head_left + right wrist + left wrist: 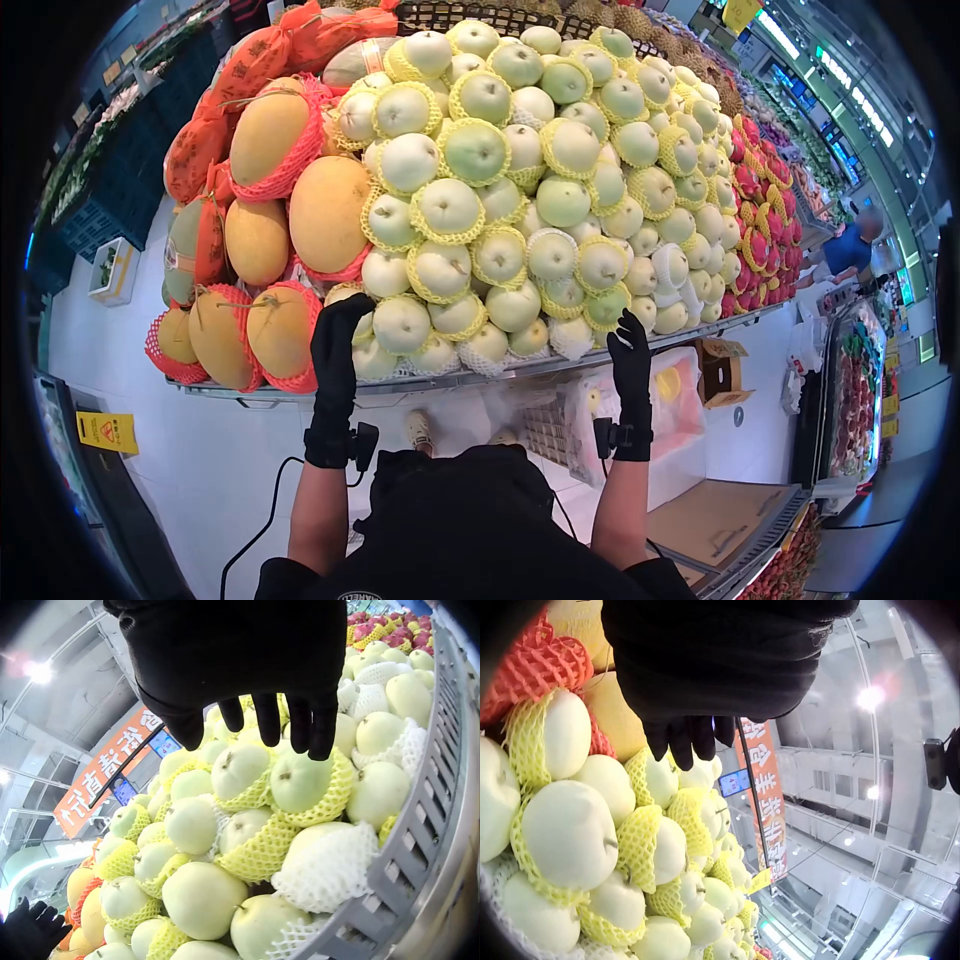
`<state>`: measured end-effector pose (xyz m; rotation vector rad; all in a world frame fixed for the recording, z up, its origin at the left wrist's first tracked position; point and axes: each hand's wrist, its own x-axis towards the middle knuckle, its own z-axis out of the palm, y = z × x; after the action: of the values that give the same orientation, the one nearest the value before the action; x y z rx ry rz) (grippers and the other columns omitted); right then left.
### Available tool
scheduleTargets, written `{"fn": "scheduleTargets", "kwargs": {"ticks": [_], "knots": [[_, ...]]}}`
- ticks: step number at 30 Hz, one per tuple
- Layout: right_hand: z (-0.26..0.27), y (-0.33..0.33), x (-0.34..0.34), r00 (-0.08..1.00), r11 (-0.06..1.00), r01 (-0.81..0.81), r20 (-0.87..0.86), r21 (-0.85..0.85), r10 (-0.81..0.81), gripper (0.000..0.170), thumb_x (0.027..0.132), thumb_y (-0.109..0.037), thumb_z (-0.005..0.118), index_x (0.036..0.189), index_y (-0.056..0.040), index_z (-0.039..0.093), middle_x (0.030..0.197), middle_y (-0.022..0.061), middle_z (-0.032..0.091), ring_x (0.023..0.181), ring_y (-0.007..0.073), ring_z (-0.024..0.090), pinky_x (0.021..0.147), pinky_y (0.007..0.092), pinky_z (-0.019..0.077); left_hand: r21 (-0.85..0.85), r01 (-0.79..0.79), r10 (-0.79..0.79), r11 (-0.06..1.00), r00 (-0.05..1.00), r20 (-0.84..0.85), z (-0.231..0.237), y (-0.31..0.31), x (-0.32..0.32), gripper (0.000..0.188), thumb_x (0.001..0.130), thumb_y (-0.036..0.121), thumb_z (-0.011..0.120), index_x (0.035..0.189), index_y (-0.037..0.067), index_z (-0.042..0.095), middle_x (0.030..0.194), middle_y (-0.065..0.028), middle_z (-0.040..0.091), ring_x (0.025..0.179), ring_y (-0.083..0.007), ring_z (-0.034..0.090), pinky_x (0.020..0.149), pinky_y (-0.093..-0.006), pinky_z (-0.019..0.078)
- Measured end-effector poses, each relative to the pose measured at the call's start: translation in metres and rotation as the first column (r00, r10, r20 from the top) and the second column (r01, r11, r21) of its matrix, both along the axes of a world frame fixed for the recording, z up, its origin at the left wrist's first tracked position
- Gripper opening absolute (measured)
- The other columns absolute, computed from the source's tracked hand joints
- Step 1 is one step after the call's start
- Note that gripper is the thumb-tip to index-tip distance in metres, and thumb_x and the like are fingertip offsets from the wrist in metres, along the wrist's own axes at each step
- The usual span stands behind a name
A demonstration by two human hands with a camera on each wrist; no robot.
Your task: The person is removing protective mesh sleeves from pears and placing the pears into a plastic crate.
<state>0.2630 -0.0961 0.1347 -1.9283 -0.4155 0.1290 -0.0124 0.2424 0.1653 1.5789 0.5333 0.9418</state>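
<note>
The pile of pale green fruit (477,152) fills the centre of the head view; many pieces wear yellow or white foam nets. The group of yellow melons (330,215), several in red nets, occupies the left of that frame. The group of dragon fruit (757,247) lies at its right edge. A grey slotted rail (420,802) bounds the pile at the right of the right wrist view. Below the pile, right of centre in the head view, I see a white box (682,405) with a pink liner.

The black-gloved left hand (335,345) is at the pile's lower left corner, beside the melons; its fingers are spread and grasp nothing. The black-gloved right hand (630,355) is at lower right of centre, fingers extended and released, just beside a yellow-netted green fruit (300,784). Whether the fingertips touch it, I cannot tell.
</note>
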Motion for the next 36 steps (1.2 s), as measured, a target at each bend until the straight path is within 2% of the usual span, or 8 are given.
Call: {"fn": "scheduleTargets", "kwargs": {"ticks": [4, 5, 12, 17, 20, 22, 28, 36], "knots": [[0.002, 0.031, -0.015, 0.999, 1.000, -0.024, 0.036, 0.014, 0.024, 0.054, 0.087, -0.012, 0.067, 0.136, -0.0047, 0.046, 0.129, 0.0121, 0.054, 0.115, 0.0227, 0.053, 0.095, 0.0357, 0.0469, -0.007, -0.014, 0.014, 1.000, 1.000, 0.011, 0.006, 0.018, -0.008, 0.027, 0.097, 0.013, 0.045, 0.108, -0.003, 0.063, 0.109, -0.0115, 0.062, 0.103, -0.0212, 0.059, 0.094, -0.0340, 0.0450], [0.007, 0.038, -0.017, 0.998, 1.000, 0.001, -0.058, 0.004, -0.001, 0.054, 0.086, -0.012, 0.067, 0.136, -0.0043, 0.047, 0.130, 0.0117, 0.054, 0.115, 0.0223, 0.053, 0.097, 0.0360, 0.0460, 0.057, -0.014, 0.014, 0.998, 1.000, -0.005, 0.003, 0.024, -0.010, 0.028, 0.098, 0.015, 0.044, 0.110, -0.003, 0.062, 0.111, -0.0116, 0.062, 0.104, -0.0209, 0.059, 0.094, -0.0340, 0.0449], [0.044, 0.086, -0.016, 0.981, 0.992, -0.109, 0.157, -0.064, 0.118, 0.056, 0.085, -0.011, 0.069, 0.135, -0.0034, 0.046, 0.129, 0.0116, 0.054, 0.115, 0.0232, 0.054, 0.098, 0.0364, 0.0458, -0.051, -0.005, 0.011, 0.999, 0.992, 0.123, 0.003, 0.031, -0.007, 0.029, 0.098, 0.017, 0.046, 0.116, -0.003, 0.057, 0.113, -0.0111, 0.061, 0.106, -0.0205, 0.058, 0.095, -0.0343, 0.0448], [0.053, 0.100, -0.008, 0.972, 0.988, -0.147, 0.181, -0.036, 0.151, 0.056, 0.083, -0.011, 0.071, 0.134, -0.0040, 0.048, 0.130, 0.0113, 0.053, 0.116, 0.0234, 0.053, 0.097, 0.0375, 0.0446, -0.128, 0.038, -0.011, 0.991, 0.979, 0.204, -0.014, 0.031, -0.006, 0.029, 0.099, 0.016, 0.045, 0.119, -0.003, 0.055, 0.112, -0.0108, 0.062, 0.105, -0.0196, 0.059, 0.095, -0.0339, 0.0449], [0.055, 0.110, -0.007, 0.955, 0.979, -0.195, 0.216, -0.057, 0.203, 0.057, 0.082, -0.011, 0.072, 0.133, -0.0045, 0.048, 0.130, 0.0113, 0.053, 0.116, 0.0234, 0.052, 0.097, 0.0376, 0.0442, -0.037, -0.054, 0.058, 0.998, 0.994, 0.097, -0.002, 0.030, -0.010, 0.027, 0.097, 0.013, 0.046, 0.115, -0.003, 0.058, 0.111, -0.0114, 0.062, 0.106, -0.0205, 0.060, 0.096, -0.0334, 0.0467], [0.056, 0.116, -0.006, 0.945, 0.972, -0.230, 0.232, -0.039, 0.233, 0.057, 0.081, -0.011, 0.073, 0.133, -0.0047, 0.048, 0.129, 0.0113, 0.053, 0.115, 0.0232, 0.052, 0.096, 0.0376, 0.0443, -0.087, -0.051, 0.062, 0.995, 0.990, 0.125, 0.000, 0.025, -0.010, 0.028, 0.098, 0.014, 0.045, 0.116, -0.003, 0.057, 0.111, -0.0111, 0.062, 0.105, -0.0199, 0.059, 0.096, -0.0339, 0.0458], [0.056, 0.130, -0.006, 0.970, 0.973, -0.232, 0.069, 0.004, 0.231, 0.058, 0.081, -0.010, 0.073, 0.133, -0.0043, 0.047, 0.129, 0.0111, 0.053, 0.116, 0.0223, 0.051, 0.097, 0.0376, 0.0434, -0.161, -0.075, 0.100, 0.984, 0.983, 0.153, -0.008, 0.022, -0.010, 0.027, 0.098, 0.014, 0.046, 0.115, -0.003, 0.058, 0.112, -0.0112, 0.062, 0.105, -0.0205, 0.060, 0.096, -0.0344, 0.0455], [0.099, 0.167, 0.014, 0.886, 0.926, -0.356, 0.269, -0.128, 0.378, 0.061, 0.080, -0.010, 0.072, 0.135, -0.0046, 0.046, 0.129, 0.0127, 0.052, 0.120, 0.0246, 0.050, 0.101, 0.0375, 0.0418, -0.120, -0.187, 0.198, 0.975, 0.976, 0.089, -0.002, 0.020, -0.011, 0.022, 0.094, 0.010, 0.052, 0.109, -0.002, 0.062, 0.113, -0.0106, 0.062, 0.107, -0.0202, 0.057, 0.097, -0.0343, 0.0433]]}}
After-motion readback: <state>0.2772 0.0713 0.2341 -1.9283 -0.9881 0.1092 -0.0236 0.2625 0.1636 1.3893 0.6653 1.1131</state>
